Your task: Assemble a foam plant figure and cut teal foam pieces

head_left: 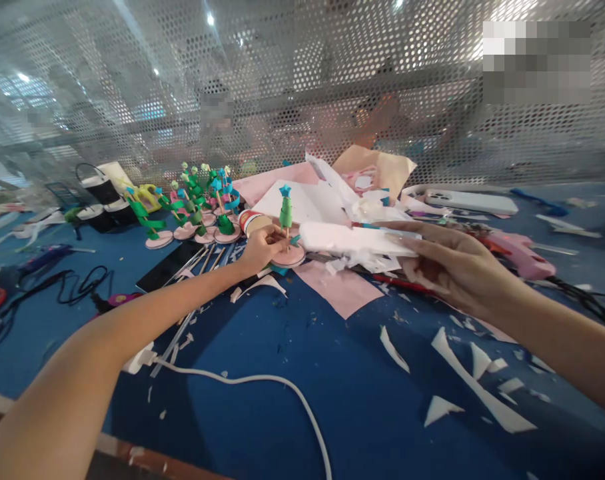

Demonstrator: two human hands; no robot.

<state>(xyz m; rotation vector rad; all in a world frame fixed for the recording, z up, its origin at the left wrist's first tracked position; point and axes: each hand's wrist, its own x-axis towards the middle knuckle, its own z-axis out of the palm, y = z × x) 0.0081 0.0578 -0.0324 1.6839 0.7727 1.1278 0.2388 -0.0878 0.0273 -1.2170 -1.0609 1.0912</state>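
Nearest, at the bottom centre of the frame, a white cable (pixel 297 393) curves over the blue table (pixel 242 420); white scraps (pixel 477 383) litter the lower right. At mid-frame, the left hand (pixel 263 249) grips the small tree (pixel 286 212) low, by its stem or round base; fingers hide exactly where. The right hand (pixel 447 257) pinches a white piece (pixel 342 239) at its right end, the other end just beside the tree. Good work here likely means holding the base level, moving the blurred white piece slowly and sparing the blue star (pixel 285 191) on top. Loose paper and scraps close by could snag. Farther, left of centre, more trees (pixel 197 200) stand grouped; a mesh panel (pixel 262 87) fills the top.
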